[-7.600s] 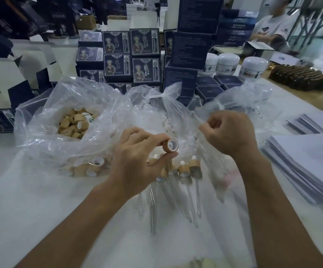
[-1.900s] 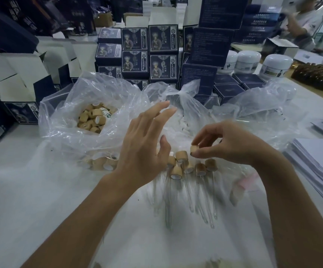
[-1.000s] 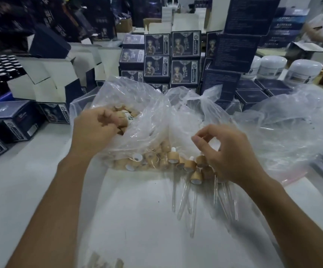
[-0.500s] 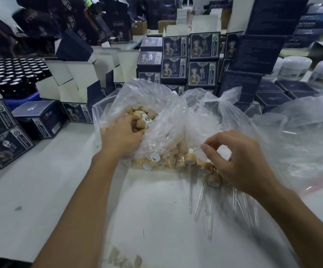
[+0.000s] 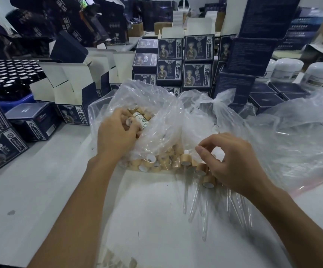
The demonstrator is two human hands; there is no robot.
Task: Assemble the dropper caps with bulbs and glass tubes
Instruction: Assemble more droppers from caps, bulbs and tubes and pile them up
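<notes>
My left hand (image 5: pixel 116 134) reaches into a clear plastic bag (image 5: pixel 162 105) full of wooden dropper caps (image 5: pixel 139 115) and pinches one cap (image 5: pixel 128 121) at its fingertips. More loose caps (image 5: pixel 151 163) lie pressed against the bag's near wall. Right of them, several assembled droppers (image 5: pixel 185 161) lie on the white table with their glass tubes (image 5: pixel 185 192) pointing toward me. My right hand (image 5: pixel 234 163) hovers over these droppers with loosely curled fingers, touching their tops; I see nothing held in it. A knotted middle bag (image 5: pixel 201 120) holds white bulbs.
A large crumpled clear bag (image 5: pixel 296 132) lies at the right. Dark blue printed boxes (image 5: pixel 197 74) are stacked behind the bags, white jars (image 5: pixel 288 68) at back right. Open cartons (image 5: pixel 69 86), a tray of dark bottles (image 5: pixel 5 74) and more boxes (image 5: pixel 35 120) stand at left.
My left hand moved from beside the droppers into the cap bag and picked out a cap. My right hand set a finished dropper down with the others and stays over them.
</notes>
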